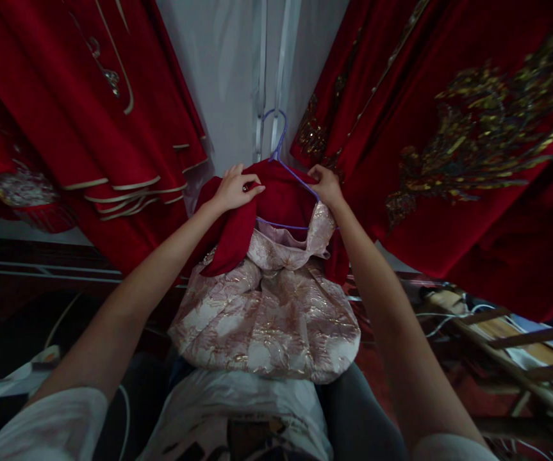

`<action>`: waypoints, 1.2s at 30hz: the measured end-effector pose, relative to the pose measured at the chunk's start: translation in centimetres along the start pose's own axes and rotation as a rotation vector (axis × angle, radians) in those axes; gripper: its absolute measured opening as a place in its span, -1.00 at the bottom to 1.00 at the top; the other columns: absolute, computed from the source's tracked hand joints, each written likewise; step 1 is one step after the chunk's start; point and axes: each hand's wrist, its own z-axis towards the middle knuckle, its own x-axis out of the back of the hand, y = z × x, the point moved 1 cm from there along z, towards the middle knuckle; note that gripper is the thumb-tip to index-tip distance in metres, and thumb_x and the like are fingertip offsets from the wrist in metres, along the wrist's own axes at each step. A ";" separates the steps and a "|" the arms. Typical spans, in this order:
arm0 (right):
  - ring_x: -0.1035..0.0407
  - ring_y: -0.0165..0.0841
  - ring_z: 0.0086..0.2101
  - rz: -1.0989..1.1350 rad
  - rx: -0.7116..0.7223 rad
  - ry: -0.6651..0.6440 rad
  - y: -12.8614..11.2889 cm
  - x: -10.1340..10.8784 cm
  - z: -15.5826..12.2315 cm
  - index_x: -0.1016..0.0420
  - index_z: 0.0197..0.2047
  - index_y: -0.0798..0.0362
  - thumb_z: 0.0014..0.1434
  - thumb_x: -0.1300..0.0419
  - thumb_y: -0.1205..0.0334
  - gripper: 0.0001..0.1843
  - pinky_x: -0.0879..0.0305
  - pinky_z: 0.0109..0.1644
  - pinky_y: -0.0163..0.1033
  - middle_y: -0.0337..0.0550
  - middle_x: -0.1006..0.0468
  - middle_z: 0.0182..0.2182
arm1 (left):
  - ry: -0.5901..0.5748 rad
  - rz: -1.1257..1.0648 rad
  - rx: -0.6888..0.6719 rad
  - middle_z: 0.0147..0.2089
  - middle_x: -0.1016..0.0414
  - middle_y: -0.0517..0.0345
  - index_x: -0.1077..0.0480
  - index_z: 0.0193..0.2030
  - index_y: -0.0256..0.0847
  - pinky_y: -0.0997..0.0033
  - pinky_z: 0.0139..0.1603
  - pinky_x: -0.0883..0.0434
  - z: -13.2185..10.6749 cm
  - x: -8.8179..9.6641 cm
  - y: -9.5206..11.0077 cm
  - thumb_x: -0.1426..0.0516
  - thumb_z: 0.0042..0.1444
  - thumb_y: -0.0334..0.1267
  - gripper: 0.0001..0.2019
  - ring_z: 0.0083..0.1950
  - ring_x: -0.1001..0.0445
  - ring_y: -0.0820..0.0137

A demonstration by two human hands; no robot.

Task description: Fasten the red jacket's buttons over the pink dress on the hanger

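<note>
A child-size pink and white brocade dress (276, 320) with a metallic gleam hangs from a thin purple hanger (283, 137). A plain red jacket (283, 192) lies over the hanger behind the dress, and one front panel drapes down over the dress's left side. My left hand (238, 189) is closed on the jacket at its left shoulder; thumb and forefinger show a small gap. At the other shoulder, my right hand (327, 184) pinches the red fabric beside the hanger arm, just above the dress strap (321, 224). Its fingertips are partly hidden.
Long red garments (127, 141) with pale trim hang on the left. More red garments with gold sequin embroidery (478, 134) hang on the right. Pale metal rails (269, 64) run up the back. A wooden rack (511, 339) holding assorted items stands low at the right.
</note>
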 end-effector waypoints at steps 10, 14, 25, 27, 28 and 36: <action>-0.24 -0.36 -0.43 -0.138 -0.132 0.389 2.9 6.4 -2.0 -0.31 -0.42 0.05 -0.20 -0.05 0.44 -0.81 -0.19 -0.30 -0.26 -0.24 -0.33 -0.50 | 0.018 0.147 -0.023 -0.02 -0.35 -0.12 -0.44 -0.19 -0.21 -0.10 0.16 -0.19 -0.2 -0.2 -0.2 -0.04 0.19 -0.05 -0.71 0.12 -0.30 0.03; -0.31 -0.33 -0.37 -0.225 -0.044 0.408 3.6 10.4 -4.7 -0.36 -0.40 0.06 -0.12 -0.12 0.39 -0.87 -0.24 -0.25 -0.24 -0.17 -0.44 -0.41 | 0.023 0.186 0.018 0.03 -0.33 -0.17 -0.43 -0.18 -0.22 -0.10 0.17 -0.17 -0.6 -0.3 0.7 -0.01 0.21 -0.08 -0.72 0.15 -0.28 -0.01; -0.07 -0.45 -0.60 -0.313 0.058 -0.223 -3.5 5.8 -8.5 -0.21 -0.54 0.04 0.21 -0.07 -0.09 -0.56 0.05 -0.43 -0.27 -0.29 -0.24 -0.65 | 0.037 0.202 0.086 0.05 -0.30 -0.22 -0.39 -0.19 -0.23 -0.08 0.13 -0.18 -1.5 -1.0 3.1 -0.04 0.21 -0.06 -0.72 0.16 -0.24 -0.08; -0.06 -0.45 -0.60 -0.277 0.115 -0.222 -5.0 2.8 -7.9 -0.18 -0.55 0.03 0.23 -0.06 -0.02 -0.59 0.07 -0.43 -0.27 -0.29 -0.21 -0.65 | 0.042 0.216 0.088 0.04 -0.29 -0.23 -0.38 -0.17 -0.24 -0.09 0.12 -0.17 -1.6 -1.2 3.2 -0.02 0.23 -0.05 -0.71 0.16 -0.24 -0.08; -0.07 -0.45 -0.60 -0.237 0.144 -0.233 -5.9 1.4 -7.7 -0.18 -0.54 0.03 0.24 -0.05 0.00 -0.60 0.07 -0.42 -0.28 -0.29 -0.22 -0.65 | 0.043 0.224 0.088 0.04 -0.29 -0.23 -0.38 -0.16 -0.24 -0.09 0.12 -0.17 -1.6 -1.3 3.2 -0.01 0.23 -0.04 -0.70 0.16 -0.23 -0.08; -0.20 -0.43 -0.56 -0.041 0.256 -0.240 -10.1 -3.4 -8.6 -0.25 -0.45 0.04 0.24 -0.05 0.03 -0.69 -0.06 -0.40 -0.32 -0.27 -0.34 -0.58 | 0.040 0.199 0.085 0.10 -0.26 -0.22 -0.37 -0.10 -0.23 -0.11 0.15 -0.17 -1.9 -1.0 2.8 0.03 0.26 -0.04 -0.68 0.19 -0.23 -0.04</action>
